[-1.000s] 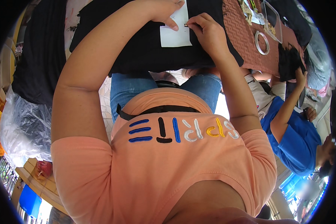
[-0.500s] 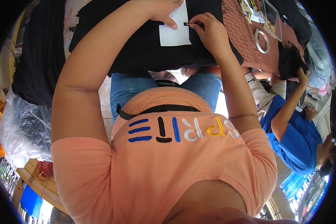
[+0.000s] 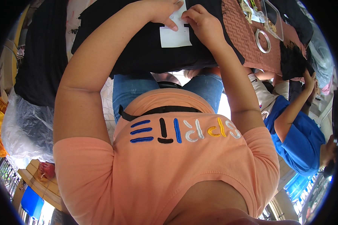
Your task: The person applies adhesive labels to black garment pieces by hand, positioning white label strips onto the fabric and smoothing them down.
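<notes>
A white paper template (image 3: 175,38) with small notches at its sides lies on black cloth (image 3: 139,48) spread over the table. My left hand (image 3: 164,12) rests on the paper's upper part, thumb apart from the fingers and pressing it down; its fingertips run out at the top of the view. At the paper's right edge, just above the notch, my right hand (image 3: 205,25) has thumb and forefinger pinched together. Whatever sits in that pinch, if anything, is too small to make out.
A roll of tape (image 3: 263,41) and a clear plastic box (image 3: 272,20) lie on the brown patterned table cover (image 3: 238,28) to the right. A person in a blue shirt (image 3: 298,135) handles black fabric (image 3: 292,62) at the far right. Dark cloth (image 3: 39,56) hangs at the left.
My right hand has moved up and slightly left along the paper's edge, away from the notch. My left hand stays on the paper. The other person's hands have come closer together.
</notes>
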### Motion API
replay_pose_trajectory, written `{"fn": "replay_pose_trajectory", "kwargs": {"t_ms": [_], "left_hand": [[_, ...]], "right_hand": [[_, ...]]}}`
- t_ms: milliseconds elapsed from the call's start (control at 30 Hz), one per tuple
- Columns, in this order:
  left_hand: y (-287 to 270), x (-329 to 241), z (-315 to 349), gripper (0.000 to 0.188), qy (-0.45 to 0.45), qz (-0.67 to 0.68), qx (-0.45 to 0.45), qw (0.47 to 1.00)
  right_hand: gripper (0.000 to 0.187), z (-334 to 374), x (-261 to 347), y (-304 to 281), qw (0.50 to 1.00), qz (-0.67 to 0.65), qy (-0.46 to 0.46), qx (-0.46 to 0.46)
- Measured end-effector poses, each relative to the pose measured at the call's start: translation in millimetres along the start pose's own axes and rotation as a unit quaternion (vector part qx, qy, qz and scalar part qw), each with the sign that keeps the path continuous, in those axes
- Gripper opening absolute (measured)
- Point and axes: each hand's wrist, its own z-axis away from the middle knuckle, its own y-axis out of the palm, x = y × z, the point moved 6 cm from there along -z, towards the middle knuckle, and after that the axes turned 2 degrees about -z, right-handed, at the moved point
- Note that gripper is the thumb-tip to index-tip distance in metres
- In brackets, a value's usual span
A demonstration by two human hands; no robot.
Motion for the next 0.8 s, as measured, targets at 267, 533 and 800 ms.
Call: {"fn": "replay_pose_trajectory", "kwargs": {"t_ms": [267, 533, 800], "left_hand": [[-9, -5, 6, 0.106, 0.005, 0.021, 0.004, 1.000], [-4, -3, 3, 0.107, 0.000, 0.001, 0.005, 1.000], [-6, -6, -1, 0.107, -0.002, 0.005, 0.014, 1.000]], "right_hand": [[0.013, 6, -7, -10, 0.993, -0.047, 0.106, -0.002], [0.036, 5, -3, 6, 0.980, 0.038, 0.194, 0.037], [0.033, 6, -12, 6, 0.983, 0.015, 0.181, 0.023]]}}
